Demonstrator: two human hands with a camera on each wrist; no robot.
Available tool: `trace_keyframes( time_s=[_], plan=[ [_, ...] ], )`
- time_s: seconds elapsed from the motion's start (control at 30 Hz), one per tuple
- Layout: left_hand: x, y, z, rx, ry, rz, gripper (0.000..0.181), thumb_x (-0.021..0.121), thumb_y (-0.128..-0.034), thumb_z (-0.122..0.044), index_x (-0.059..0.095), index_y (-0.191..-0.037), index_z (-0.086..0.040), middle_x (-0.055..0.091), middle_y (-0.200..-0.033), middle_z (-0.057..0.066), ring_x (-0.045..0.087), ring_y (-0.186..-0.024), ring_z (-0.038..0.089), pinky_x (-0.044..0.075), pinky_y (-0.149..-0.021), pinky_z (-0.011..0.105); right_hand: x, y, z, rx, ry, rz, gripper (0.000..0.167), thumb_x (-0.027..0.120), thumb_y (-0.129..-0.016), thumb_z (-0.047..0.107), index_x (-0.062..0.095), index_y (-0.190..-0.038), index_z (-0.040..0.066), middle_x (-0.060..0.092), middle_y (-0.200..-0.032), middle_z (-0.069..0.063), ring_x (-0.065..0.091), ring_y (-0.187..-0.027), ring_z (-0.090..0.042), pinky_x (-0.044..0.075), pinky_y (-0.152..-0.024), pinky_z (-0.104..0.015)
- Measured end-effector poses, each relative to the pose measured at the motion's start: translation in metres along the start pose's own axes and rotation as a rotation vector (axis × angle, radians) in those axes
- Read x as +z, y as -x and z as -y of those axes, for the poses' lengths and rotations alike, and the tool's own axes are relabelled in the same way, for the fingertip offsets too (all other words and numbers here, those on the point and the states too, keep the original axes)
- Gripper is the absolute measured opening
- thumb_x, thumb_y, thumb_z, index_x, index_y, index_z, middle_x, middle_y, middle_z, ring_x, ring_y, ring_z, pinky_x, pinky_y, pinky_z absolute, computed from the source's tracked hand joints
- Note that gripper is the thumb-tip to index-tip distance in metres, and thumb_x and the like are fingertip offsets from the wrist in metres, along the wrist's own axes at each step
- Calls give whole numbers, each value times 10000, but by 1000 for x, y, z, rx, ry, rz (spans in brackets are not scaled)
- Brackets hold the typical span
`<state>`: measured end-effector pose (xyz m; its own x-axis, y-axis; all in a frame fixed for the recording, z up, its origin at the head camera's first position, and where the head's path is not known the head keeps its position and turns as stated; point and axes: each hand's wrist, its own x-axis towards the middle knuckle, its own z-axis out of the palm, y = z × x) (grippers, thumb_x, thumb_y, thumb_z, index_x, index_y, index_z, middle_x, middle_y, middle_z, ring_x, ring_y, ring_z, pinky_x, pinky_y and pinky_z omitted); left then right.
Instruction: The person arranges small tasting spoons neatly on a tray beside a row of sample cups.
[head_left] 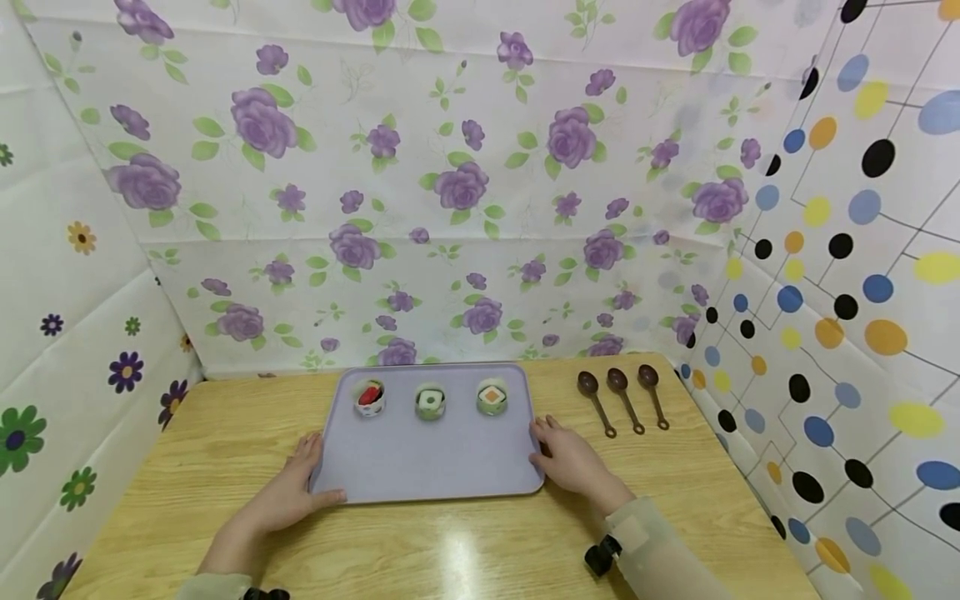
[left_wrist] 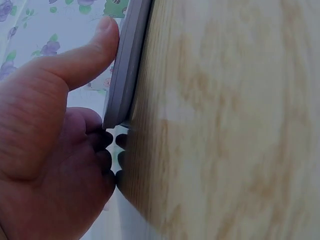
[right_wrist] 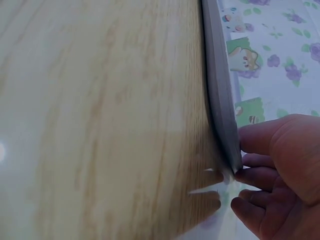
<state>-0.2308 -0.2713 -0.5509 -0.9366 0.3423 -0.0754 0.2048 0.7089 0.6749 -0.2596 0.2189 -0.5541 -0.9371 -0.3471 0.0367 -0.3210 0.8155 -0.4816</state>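
Note:
A lavender rectangular tray (head_left: 423, 462) lies near the back of the wooden table. My left hand (head_left: 291, 493) holds its front left corner, thumb along the front rim and fingers at the left side. At the right edge, close to the front corner, my right hand (head_left: 573, 460) grips the rim between thumb and fingers. Three small patterned cups stand along the tray's back half: a left cup (head_left: 370, 407) with red and black pieces, a middle cup (head_left: 431, 406) with a white and green piece, and a right cup (head_left: 492, 402) with a white and orange piece.
Right of the tray lie three brown spoons in a row, a left spoon (head_left: 597, 404), a middle spoon (head_left: 625, 400) and a right spoon (head_left: 653, 397). A flowered sheet (head_left: 420, 208) rises behind the table (head_left: 420, 550); a dotted sheet (head_left: 847, 333) borders the right side.

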Motion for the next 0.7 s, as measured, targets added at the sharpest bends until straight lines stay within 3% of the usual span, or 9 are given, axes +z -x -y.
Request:
trace_keyframes(
  time_s=[0.47,0.7],
  plan=[
    [0,-2,-2,-26,-45,17,1344,923,-822,-476,77,-1598,225,39,-1682,432,-33,-1548,623,57,-1213,760,3,-3,-4,-29,-2,-14,559,690,-1063,154,515,-1557,-41,499,-1582,-260,407,-1511,-453,406,-1184,-579],
    [2,-5,-1,-41,-21,30,1376,922,-810,-511,61,-1610,206,18,-1692,417,-43,-1553,613,60,-1212,761,4,-3,-5,-15,15,-16,555,677,-1066,122,501,-1558,-63,492,-1585,-273,419,-1503,-460,411,-1181,-577]
  ],
)
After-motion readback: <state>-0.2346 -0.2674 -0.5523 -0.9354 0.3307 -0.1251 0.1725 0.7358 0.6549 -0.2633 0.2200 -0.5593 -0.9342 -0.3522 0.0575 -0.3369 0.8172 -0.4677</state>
